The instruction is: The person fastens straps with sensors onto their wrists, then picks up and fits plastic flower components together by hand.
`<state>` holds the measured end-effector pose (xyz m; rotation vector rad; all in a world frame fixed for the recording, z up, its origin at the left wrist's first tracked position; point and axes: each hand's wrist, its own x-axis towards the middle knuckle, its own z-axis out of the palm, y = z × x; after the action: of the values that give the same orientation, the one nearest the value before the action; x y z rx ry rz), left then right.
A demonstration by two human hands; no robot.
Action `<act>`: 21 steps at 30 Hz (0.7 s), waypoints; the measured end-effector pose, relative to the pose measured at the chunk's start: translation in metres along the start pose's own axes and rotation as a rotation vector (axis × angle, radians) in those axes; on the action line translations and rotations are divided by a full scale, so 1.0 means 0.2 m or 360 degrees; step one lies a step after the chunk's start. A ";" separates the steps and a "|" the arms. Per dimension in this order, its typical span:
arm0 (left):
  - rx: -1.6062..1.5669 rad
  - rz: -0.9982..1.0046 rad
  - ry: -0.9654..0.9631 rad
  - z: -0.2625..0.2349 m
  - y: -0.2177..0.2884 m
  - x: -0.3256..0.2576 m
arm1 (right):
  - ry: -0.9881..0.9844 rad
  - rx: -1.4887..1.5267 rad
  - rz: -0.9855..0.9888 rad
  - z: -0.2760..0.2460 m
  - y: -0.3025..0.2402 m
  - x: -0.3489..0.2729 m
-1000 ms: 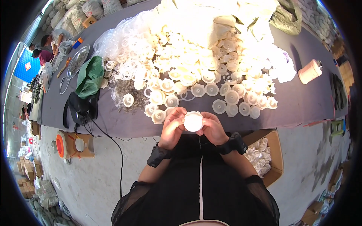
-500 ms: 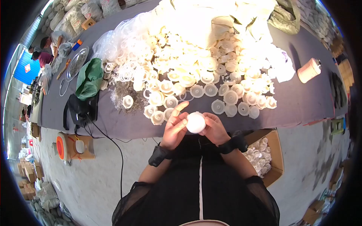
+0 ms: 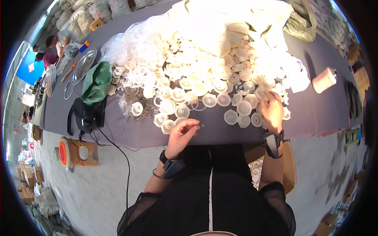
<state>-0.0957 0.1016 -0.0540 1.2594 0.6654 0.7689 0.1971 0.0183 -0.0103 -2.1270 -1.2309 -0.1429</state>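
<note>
The white plastic caps [image 3: 236, 112] lie in a loose row near the table's front edge, and my right hand [image 3: 271, 110] lies flat over the right end of that row, fingers spread and pressing down on a cap, closed around nothing. My left hand [image 3: 182, 131] sits at the front edge of the grey table [image 3: 130, 133], fingers curled with thumb and fingertips pinched together; I cannot tell whether something small is between them. A tiny ring [image 3: 202, 126] lies on the bare strip just right of it. Behind the row the heap of caps [image 3: 204, 63] fills the middle of the table up to its far edge. To the left lie a green cloth [image 3: 97, 80] and a black bag [image 3: 84, 114] at the front edge. Toward the right edge stands a pink spool [image 3: 324, 80] with bare cloth around it.
</note>
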 end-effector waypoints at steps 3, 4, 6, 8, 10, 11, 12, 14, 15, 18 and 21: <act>0.0098 0.0076 0.0157 -0.11 -0.03 0.01 | -0.0051 0.0542 0.0150 0.05 -0.12 -0.02; 0.0140 0.0100 0.0259 -0.15 -0.03 0.02 | -0.0270 0.0646 0.0222 0.10 -0.20 -0.05; 0.0312 0.0153 0.0472 -0.23 -0.03 0.04 | -0.0479 0.0610 -0.0114 0.24 -0.27 -0.13; 0.0596 0.0245 0.0667 -0.31 -0.01 0.08 | -0.0474 0.0476 -0.0536 0.38 -0.32 -0.17; 0.0936 0.0371 0.0782 -0.41 -0.01 0.13 | -0.0302 0.0255 -0.0851 0.48 -0.38 -0.18; 0.1031 0.0381 0.0826 -0.45 0.00 0.16 | -0.0302 0.0261 -0.0857 0.50 -0.39 -0.18; 0.1035 0.0383 0.0832 -0.50 0.00 0.20 | -0.0356 0.0131 -0.0836 0.53 -0.40 -0.18; 0.1111 0.0490 0.0798 -0.56 0.00 0.27 | -0.0407 -0.0002 -0.0815 0.58 -0.39 -0.18; 0.1109 0.0495 0.0791 -0.58 0.01 0.30 | -0.0435 -0.0094 -0.0819 0.60 -0.36 -0.18; 0.1301 0.0498 0.0671 -0.58 0.03 0.39 | -0.0323 -0.0002 -0.0814 0.61 -0.33 -0.17; 0.1528 0.0381 0.0585 -0.63 0.02 0.42 | -0.0276 0.0491 -0.0490 0.55 -0.37 -0.20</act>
<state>-0.1463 0.2422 -0.0764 2.1171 1.2854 0.9228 0.0898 0.0785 -0.0748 -1.7051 -1.5681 0.0963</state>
